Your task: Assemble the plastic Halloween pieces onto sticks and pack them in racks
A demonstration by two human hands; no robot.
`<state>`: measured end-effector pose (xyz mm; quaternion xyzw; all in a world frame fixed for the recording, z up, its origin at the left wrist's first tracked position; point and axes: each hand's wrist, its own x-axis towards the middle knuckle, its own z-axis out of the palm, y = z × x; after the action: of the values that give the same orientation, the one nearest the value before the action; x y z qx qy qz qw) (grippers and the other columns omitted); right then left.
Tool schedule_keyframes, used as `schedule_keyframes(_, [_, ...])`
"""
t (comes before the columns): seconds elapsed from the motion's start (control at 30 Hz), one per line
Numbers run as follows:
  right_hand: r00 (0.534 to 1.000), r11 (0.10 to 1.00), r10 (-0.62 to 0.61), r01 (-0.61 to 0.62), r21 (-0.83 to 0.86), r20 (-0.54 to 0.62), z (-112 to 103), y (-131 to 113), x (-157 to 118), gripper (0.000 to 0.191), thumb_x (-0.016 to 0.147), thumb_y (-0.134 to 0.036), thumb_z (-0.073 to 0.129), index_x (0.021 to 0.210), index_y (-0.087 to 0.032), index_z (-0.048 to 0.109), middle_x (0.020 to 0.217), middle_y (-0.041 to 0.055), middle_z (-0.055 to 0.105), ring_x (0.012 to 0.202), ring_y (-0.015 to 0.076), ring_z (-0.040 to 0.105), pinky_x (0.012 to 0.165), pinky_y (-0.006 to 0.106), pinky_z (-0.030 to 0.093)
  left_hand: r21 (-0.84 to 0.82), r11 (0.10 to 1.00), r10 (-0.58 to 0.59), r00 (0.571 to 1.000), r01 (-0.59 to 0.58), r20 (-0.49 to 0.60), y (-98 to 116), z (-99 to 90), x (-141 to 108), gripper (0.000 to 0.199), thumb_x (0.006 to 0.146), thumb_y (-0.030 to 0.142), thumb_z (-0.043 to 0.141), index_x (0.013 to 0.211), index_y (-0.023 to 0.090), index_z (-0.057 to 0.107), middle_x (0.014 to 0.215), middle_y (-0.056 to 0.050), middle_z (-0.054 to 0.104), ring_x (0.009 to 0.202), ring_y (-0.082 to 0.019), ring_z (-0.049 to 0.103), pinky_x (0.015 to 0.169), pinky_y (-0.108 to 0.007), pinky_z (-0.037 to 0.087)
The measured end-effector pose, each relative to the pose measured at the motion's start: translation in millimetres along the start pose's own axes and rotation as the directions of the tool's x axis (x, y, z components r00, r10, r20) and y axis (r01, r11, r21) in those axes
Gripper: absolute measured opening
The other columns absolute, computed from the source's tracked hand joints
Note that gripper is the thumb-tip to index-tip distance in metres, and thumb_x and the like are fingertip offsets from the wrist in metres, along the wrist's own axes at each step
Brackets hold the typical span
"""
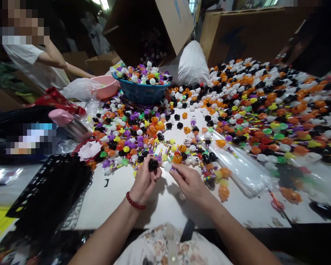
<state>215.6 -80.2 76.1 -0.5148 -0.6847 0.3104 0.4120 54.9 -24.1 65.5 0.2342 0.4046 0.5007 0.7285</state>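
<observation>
Both of my hands are close together above the white tabletop (107, 204). My left hand (143, 180), with a red bead bracelet (135, 201) at the wrist, is closed around a small black plastic figure (153, 164). Facing it, my right hand (189, 181) pinches a small white plastic figure (167, 166) with a purple end against the fingers. The two figures are very near each other; I cannot tell whether they touch. Just beyond my fingers lie an orange pumpkin figure (177, 158) and many loose coloured pieces on short striped sticks.
A blue basket (143, 94) heaped with figures stands behind. Clear plastic bags (239, 165) and red-handled scissors (277, 202) lie right. At left are a black mesh tray (44, 184), a pink-lidded bottle (64, 119) and a pink basin (106, 88). Another person's arm (74, 70) reaches in.
</observation>
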Motion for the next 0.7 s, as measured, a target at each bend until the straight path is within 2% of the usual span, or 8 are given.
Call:
schedule_keyframes(0.17, [1.000,0.998,-0.018,0.019,-0.055,0.020,2,-1,-8,0.025,0.101,-0.029,0.045,0.107,-0.019,0.067,0.098,0.0077,0.071,0.088,0.0191,0.065,0.080,0.031,0.049,-0.044,0.999,0.018,0.998,-0.021,-0.067,-12,12.3,-5,0.041,0.079,0.055,0.070,0.081,0.016,0.056,0.060,0.004,0.060,0.041,-0.006,0.048,0.040,-0.017,0.037])
schedule_keyframes(0.33, [1.000,0.990,-0.016,0.018,-0.137,0.013,3,2,-13,0.026,0.101,-0.029,0.044,0.109,-0.019,0.067,0.094,0.0082,0.071,0.085,0.0197,0.066,0.077,0.031,0.049,-0.008,1.000,0.023,0.994,-0.024,-0.107,-18,22.4,-10,0.046,0.078,0.061,0.068,0.080,0.015,0.060,0.058,0.003,0.060,0.042,-0.004,0.044,0.039,-0.016,0.034])
schedule_keyframes(0.43, [1.000,0.991,-0.025,0.023,-0.132,-0.008,3,3,-16,0.025,0.101,-0.029,0.045,0.106,-0.019,0.067,0.097,0.0092,0.072,0.087,0.0206,0.067,0.079,0.031,0.050,0.026,0.999,0.041,0.995,-0.039,-0.086,-22,23.9,-12,0.047,0.078,0.063,0.067,0.084,0.017,0.060,0.061,0.004,0.059,0.042,-0.004,0.041,0.039,-0.015,0.033])
schedule_keyframes(0.6, [1.000,0.996,0.013,-0.015,-0.087,-0.024,3,3,-15,0.026,0.101,-0.029,0.044,0.103,-0.018,0.067,0.097,0.0092,0.073,0.087,0.0209,0.067,0.079,0.032,0.050,0.052,0.997,0.063,0.998,-0.061,-0.027,-30,20.9,-12,0.043,0.078,0.058,0.071,0.093,0.020,0.059,0.075,0.003,0.061,0.059,-0.007,0.053,0.045,-0.015,0.038])
schedule_keyframes(0.7, [0.999,0.997,0.034,-0.036,-0.067,-0.034,4,3,-14,0.025,0.101,-0.029,0.044,0.100,-0.018,0.066,0.092,0.0080,0.072,0.083,0.0206,0.066,0.077,0.032,0.049,0.064,0.996,0.062,0.997,-0.059,-0.038,-31,20.9,-11,0.043,0.079,0.057,0.070,0.092,0.019,0.058,0.075,0.003,0.059,0.055,-0.006,0.050,0.045,-0.016,0.037])
